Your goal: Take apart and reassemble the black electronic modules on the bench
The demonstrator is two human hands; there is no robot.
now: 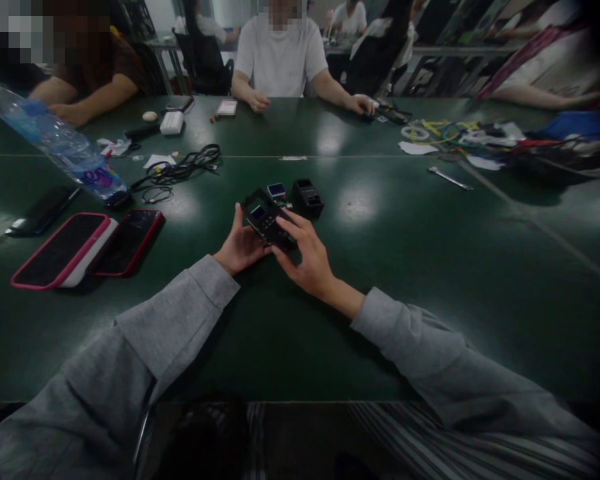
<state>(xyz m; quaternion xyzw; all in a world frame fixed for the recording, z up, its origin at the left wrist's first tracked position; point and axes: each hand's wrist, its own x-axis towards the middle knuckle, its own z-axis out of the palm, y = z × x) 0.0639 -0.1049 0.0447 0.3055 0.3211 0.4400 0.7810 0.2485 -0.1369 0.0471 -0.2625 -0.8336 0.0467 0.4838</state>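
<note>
Between both hands, just above the green table point(310, 347), is a black plastic device casing point(269, 220) with a square window and small holes in its face. My left hand point(243, 245) grips its left and lower side, thumb up along the edge. The fingers of my right hand point(307, 257) rest on its right end, with the thumb at the lower edge. Right behind it lies a small module with a blue screen point(276, 191). Beside that module stands a black box-shaped housing point(308, 195) with openings in its top.
To the left are phones in red-edged cases point(63, 250) point(130, 241), a dark phone point(45, 210), a leaning water bottle point(55, 140) and coiled black cables point(185, 167). A wrench point(450, 179) and tangled wires point(445, 131) lie right. Across the table sit several people point(283, 57).
</note>
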